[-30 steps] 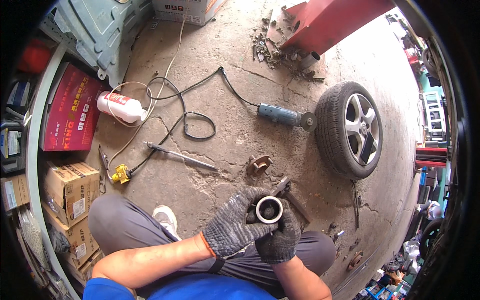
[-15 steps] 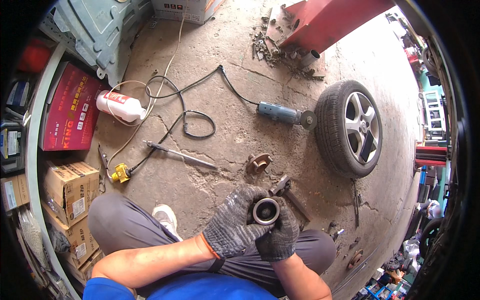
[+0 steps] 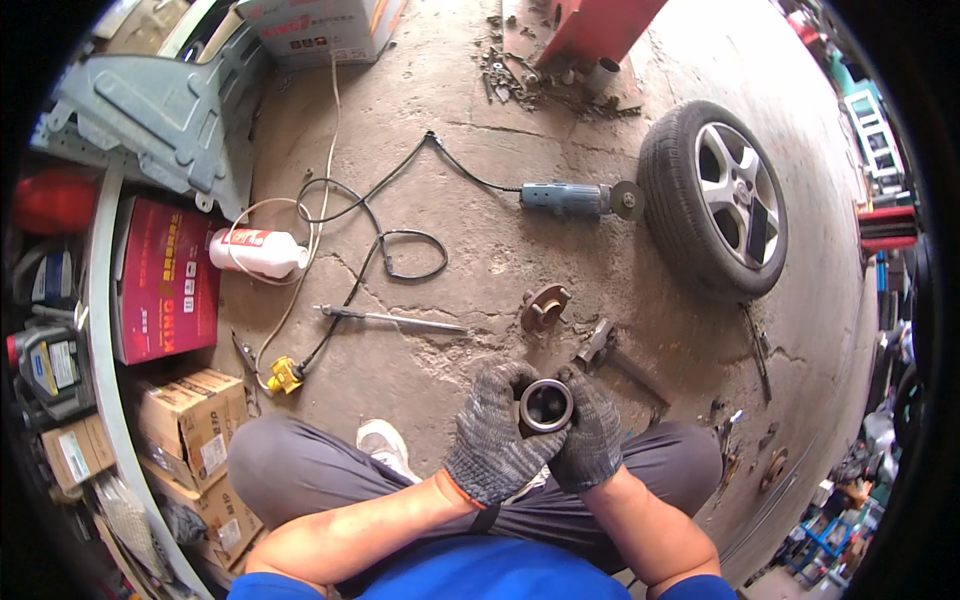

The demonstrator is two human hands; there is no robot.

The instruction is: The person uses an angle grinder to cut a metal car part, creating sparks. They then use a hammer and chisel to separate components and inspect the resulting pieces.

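Note:
Both my hands wear grey knitted gloves and meet above my lap, closed around a hollow round metal part (image 3: 546,428). Its bright circular rim faces up, and the inside is dark. My left hand (image 3: 494,434) wraps the part's left side, while my right hand (image 3: 590,432) grips it from the right. The gloves hide its outer wall. Just beyond my right hand lies a hammer (image 3: 597,344) on the concrete. Farther off sits a rusty wheel hub (image 3: 545,309) with studs.
An angle grinder (image 3: 563,199) rests beside a tyred wheel (image 3: 672,210). A long metal rod (image 3: 395,320), a yellow socket (image 3: 286,375) with cables and a white bottle (image 3: 258,252) lie leftward. Cardboard boxes (image 3: 190,420) fill the left shelf. A red post (image 3: 600,30) stands ahead.
My view has shifted, so floor things appear lower and mostly farther right. Both hands still hold the metal part, whose opening now looks deeper and tilted differently.

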